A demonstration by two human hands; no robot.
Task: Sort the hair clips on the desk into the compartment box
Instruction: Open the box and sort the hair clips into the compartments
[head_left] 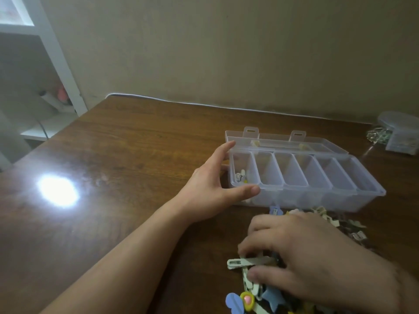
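The compartment box (pixel 301 177) lies open on the worktop (pixel 136 155), lid back, one or two clips already in its leftmost compartment and the others looking bare. The left hand (pixel 213 189) steadies its left end, fingers straight, thumb on the front wall. The heap of hair clips (pixel 272 288) lies just in front of the box; the right hand (pixel 306 257) is down in it, fingers curled round a pale clip (pixel 247 262). I'd lift that one alone, clear of its neighbours. The brown wood glares under a lamp; behind are a plain wall, white shelving (pixel 56 64) and a small clear container (pixel 401 134).
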